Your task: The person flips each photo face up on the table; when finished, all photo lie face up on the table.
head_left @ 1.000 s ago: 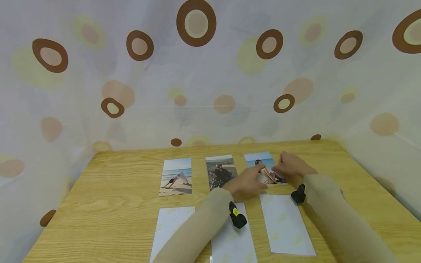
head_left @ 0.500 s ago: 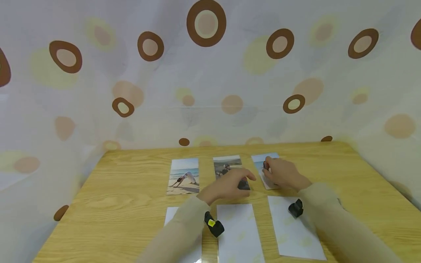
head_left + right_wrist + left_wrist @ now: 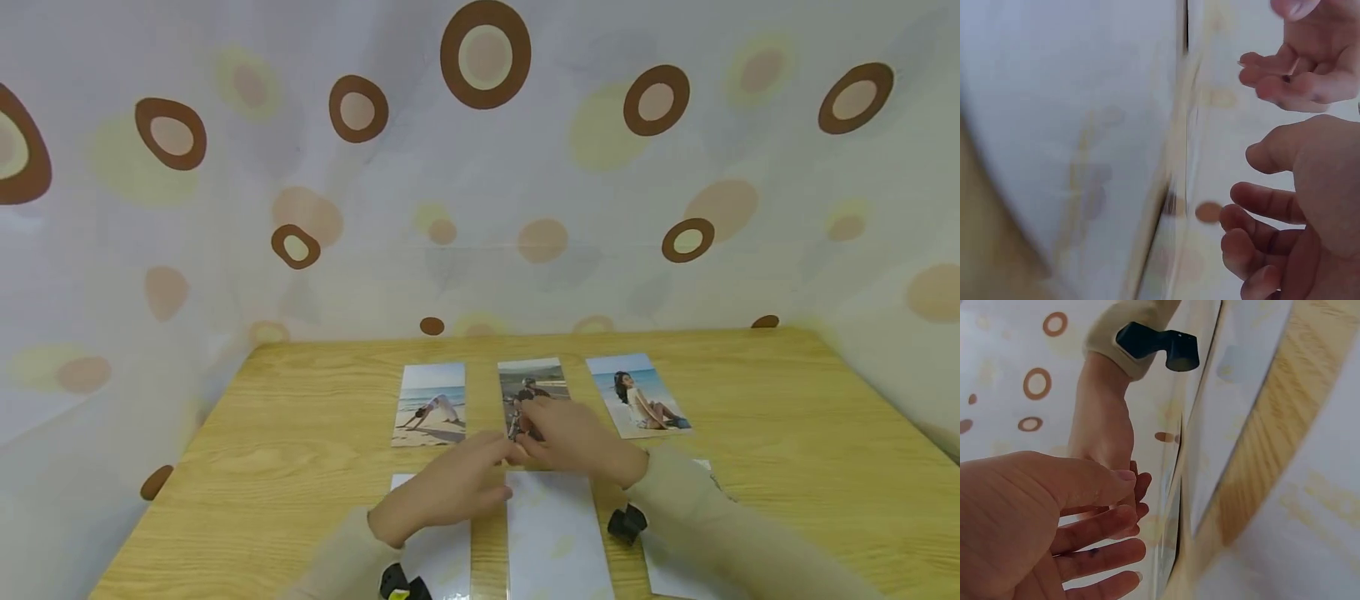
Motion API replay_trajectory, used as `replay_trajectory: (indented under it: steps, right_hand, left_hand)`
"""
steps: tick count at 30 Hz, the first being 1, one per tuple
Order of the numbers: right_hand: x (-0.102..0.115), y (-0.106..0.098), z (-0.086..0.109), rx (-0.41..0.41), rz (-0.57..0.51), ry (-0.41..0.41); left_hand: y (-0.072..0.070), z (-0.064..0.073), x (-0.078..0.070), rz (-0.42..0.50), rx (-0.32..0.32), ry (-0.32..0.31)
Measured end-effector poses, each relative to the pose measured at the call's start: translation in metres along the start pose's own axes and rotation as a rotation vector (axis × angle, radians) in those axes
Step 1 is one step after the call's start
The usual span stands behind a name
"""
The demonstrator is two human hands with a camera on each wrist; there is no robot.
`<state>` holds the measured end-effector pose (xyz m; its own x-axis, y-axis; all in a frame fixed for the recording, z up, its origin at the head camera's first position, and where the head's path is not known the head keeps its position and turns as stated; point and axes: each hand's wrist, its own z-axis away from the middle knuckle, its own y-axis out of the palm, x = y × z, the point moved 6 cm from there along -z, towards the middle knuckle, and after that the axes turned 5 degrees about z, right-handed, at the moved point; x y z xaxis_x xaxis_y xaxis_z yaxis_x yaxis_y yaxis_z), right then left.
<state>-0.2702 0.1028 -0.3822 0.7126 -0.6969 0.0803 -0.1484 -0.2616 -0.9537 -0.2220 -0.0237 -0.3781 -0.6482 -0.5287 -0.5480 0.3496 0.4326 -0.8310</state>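
In the head view three photo prints lie in a row: a beach stretching photo [image 3: 433, 398] on the left, a photo of a helmeted rider [image 3: 536, 372] in the middle, and a photo of a person seated by the sea [image 3: 637, 398] on the right. My right hand [image 3: 576, 440] hovers over the lower part of the rider photo, partly covering it. Its fingers [image 3: 1249, 250] bend loosely with nothing in them. Close by, nearer to me, is my left hand [image 3: 450, 485], above the left white sheet [image 3: 446, 557]. Its palm is bare and its fingers [image 3: 1102, 559] are relaxed.
A middle white sheet [image 3: 558, 542] and a right white sheet [image 3: 678, 571], partly under the right sleeve, lie below the photos. The wooden table [image 3: 315, 450] ends at a patterned cloth wall [image 3: 405, 283]. Black cameras are worn on both wrists.
My right hand has left the right-hand photo and moved left to the rider photo. My left hand has drawn back left and nearer to me. The head view has shifted slightly left.
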Motion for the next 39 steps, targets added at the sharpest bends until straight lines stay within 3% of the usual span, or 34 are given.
replay_trajectory:
  steps: [4,11,15,22,26,32,35,39]
  right_hand:
    - [0.025,0.008,-0.003,0.062,-0.035,-0.021]
    - [0.063,0.018,-0.007,0.163,-0.182,-0.051]
    - [0.072,0.022,-0.009,0.226,-0.21,-0.047]
    - [0.081,0.028,-0.015,0.28,-0.153,-0.014]
    - [0.087,0.03,-0.017,0.317,-0.131,-0.001]
    - [0.086,0.035,-0.021,0.347,-0.214,0.058]
    - [0.086,0.036,-0.023,0.332,-0.287,0.079]
    - [0.087,0.034,-0.025,0.296,-0.315,0.088]
  left_hand:
    - [-0.005,0.028,0.015,0.001,-0.05,-0.04]
    - [-0.014,0.095,0.055,0.169,-0.073,-0.183]
    - [-0.016,0.116,0.07,0.206,-0.093,-0.247]
    - [-0.016,0.122,0.075,0.196,-0.083,-0.304]
    - [-0.014,0.124,0.074,0.201,-0.079,-0.298]
    - [-0.014,0.124,0.072,0.194,-0.117,-0.327]
    - [-0.011,0.125,0.073,0.361,-0.118,-0.374]
    - [-0.01,0.123,0.076,0.727,-0.115,-0.416]
